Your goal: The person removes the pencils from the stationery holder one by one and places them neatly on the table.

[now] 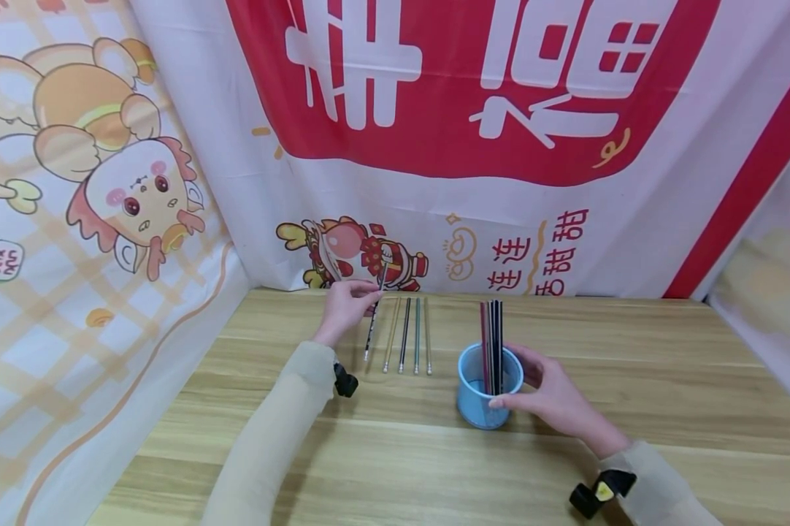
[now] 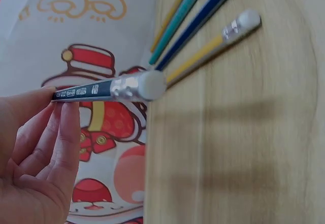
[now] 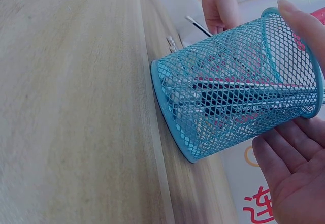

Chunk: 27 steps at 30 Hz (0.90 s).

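My left hand [image 1: 345,307] pinches a dark pencil [image 1: 372,332] between thumb and fingers, tilted above the table. Its white eraser [image 2: 152,85] and silver ferrule face the left wrist camera. To its right, several pencils [image 1: 404,336], yellow, dark blue and teal, lie side by side with eraser ends towards me. My right hand [image 1: 555,391] holds a light-blue mesh pencil cup [image 1: 479,410] near its rim, thumb on one side and fingers on the other. Inside the cup, a bunch of dark and reddish pencils [image 1: 493,343] leans upright. The right wrist view shows the cup's mesh wall [image 3: 228,82].
The wood-grain table [image 1: 382,460] ends at a hanging printed cloth [image 1: 395,204] just behind the pencils. Another patterned cloth [image 1: 106,329] hangs along the left side. Dark wrist devices [image 1: 345,381] are strapped over both sleeves.
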Each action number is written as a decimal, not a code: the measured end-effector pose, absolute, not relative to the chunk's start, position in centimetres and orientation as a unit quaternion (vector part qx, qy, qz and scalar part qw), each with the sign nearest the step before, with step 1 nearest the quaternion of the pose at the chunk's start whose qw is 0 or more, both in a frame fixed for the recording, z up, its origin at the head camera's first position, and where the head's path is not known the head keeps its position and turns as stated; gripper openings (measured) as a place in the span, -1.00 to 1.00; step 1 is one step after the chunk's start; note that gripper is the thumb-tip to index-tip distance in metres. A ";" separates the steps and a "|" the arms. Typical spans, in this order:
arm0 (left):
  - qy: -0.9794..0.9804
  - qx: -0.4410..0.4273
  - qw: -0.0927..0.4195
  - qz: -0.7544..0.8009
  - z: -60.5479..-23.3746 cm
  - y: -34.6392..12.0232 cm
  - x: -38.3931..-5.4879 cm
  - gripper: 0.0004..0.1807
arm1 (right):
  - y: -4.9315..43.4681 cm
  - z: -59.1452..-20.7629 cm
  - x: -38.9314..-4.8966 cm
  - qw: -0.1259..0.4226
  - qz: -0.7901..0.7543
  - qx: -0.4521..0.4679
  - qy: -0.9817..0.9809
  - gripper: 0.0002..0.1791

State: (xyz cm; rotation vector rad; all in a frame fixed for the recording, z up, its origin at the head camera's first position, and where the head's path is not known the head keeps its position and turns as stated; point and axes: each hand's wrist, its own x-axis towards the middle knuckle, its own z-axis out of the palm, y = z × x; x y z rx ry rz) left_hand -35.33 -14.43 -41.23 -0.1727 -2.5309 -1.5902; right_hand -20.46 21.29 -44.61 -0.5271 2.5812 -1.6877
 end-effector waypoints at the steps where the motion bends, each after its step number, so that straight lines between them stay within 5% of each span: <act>1: -0.842 -0.055 0.072 -0.531 -41.4 -14.5 -35.4 -0.77 | 21.3 -44.6 -20.5 0.007 -0.539 -0.169 0.825 -0.11; 27: -0.839 0.040 -0.006 -0.542 -45.5 -14.8 -37.3 -0.81 | 21.4 -44.6 -20.6 0.009 -0.547 -0.177 0.818 -0.09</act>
